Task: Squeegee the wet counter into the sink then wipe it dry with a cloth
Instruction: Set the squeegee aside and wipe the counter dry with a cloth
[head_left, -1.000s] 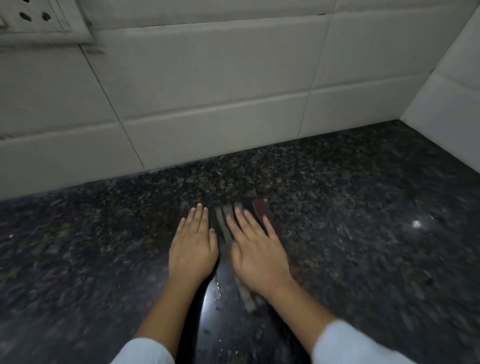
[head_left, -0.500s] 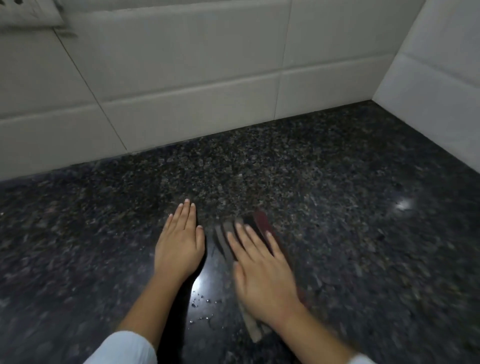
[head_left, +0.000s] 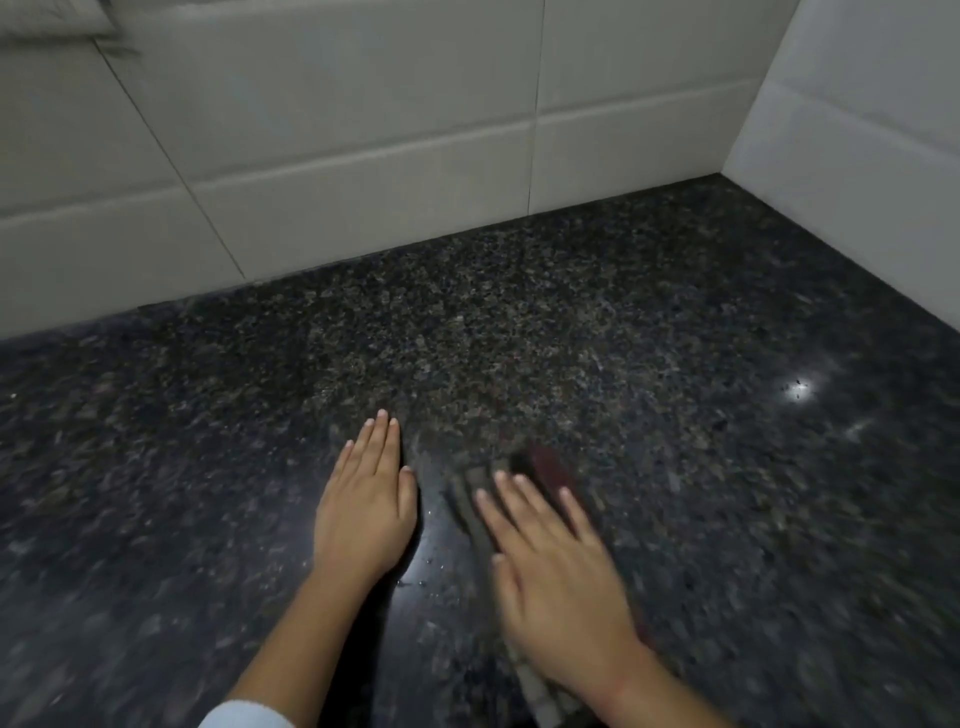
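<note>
Head view: both hands lie flat with straight fingers, left hand (head_left: 363, 514) bare on the wet worktop (head_left: 675, 364), right hand (head_left: 561, 587) pressing the striped cloth (head_left: 545, 462) beside it; not gripped, the cloth may slide away and leave droplets (head_left: 415, 582).

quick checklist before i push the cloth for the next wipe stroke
1. Pressing: right hand flat on cloth: ok.
2. Bracing: left hand flat on counter, off the cloth: ok.
3. Dryness between the hands: not ok, droplets show there.
4. Dryness toward the wall corner: cannot tell, too blurred.
5. Position of sink: cannot tell, not in view.
</note>
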